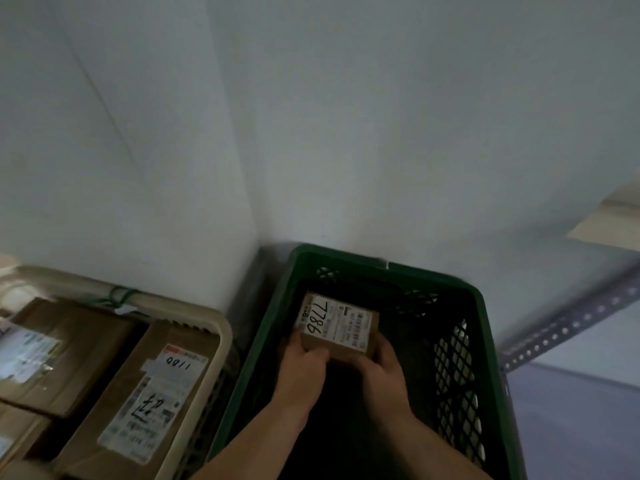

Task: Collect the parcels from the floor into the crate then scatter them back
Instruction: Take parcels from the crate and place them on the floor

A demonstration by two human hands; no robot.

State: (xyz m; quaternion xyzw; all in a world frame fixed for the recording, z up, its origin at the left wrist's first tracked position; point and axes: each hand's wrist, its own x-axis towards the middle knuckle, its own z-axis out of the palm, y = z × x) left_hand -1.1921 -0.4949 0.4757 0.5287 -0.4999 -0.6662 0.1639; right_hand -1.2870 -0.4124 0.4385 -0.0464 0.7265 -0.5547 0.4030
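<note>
A small brown cardboard parcel (pixel 341 329) with a white label marked 7786 is inside the green plastic crate (pixel 485 327), near its far end. My left hand (pixel 306 358) grips the parcel's left near corner. My right hand (pixel 386 362) holds its right near side. Both forearms reach down into the crate from the lower edge of the view. The crate's bottom is dark, and I cannot tell whether other parcels lie there.
A beige crate (pixel 221 327) stands to the left, filled with several larger labelled cardboard boxes (pixel 138 393). White walls meet in a corner behind both crates. A perforated metal shelf rail (pixel 568 327) runs at the right.
</note>
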